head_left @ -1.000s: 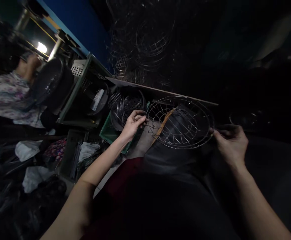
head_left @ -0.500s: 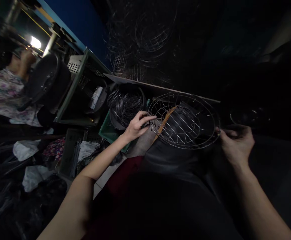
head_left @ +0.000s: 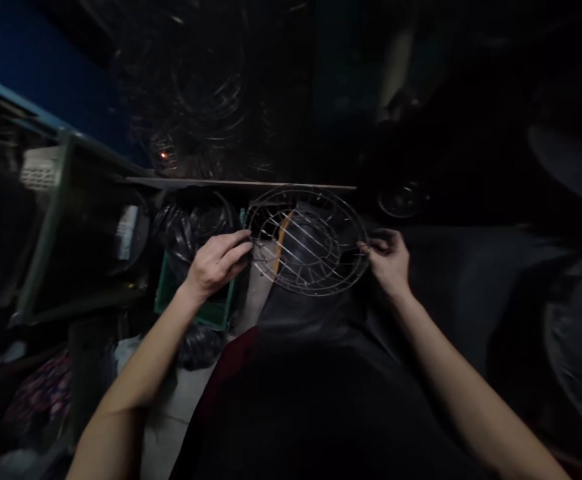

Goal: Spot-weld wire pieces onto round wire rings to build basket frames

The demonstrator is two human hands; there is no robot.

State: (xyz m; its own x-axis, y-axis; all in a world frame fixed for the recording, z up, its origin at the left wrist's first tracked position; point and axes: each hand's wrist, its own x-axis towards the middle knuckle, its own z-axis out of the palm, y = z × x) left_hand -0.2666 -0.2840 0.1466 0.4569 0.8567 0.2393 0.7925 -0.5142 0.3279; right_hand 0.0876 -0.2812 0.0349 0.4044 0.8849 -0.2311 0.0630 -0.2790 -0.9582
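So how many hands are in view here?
2: the left hand at the left rim of the wire frame, the right hand at its right rim. Dark areas could hide others.

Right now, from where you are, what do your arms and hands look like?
They are a person's: the left hand and right hand have no gloves, and both forearms are bare, without cables or visible markings. Dark red cloth and black cloth cover the body; it's too dim for finer detail.
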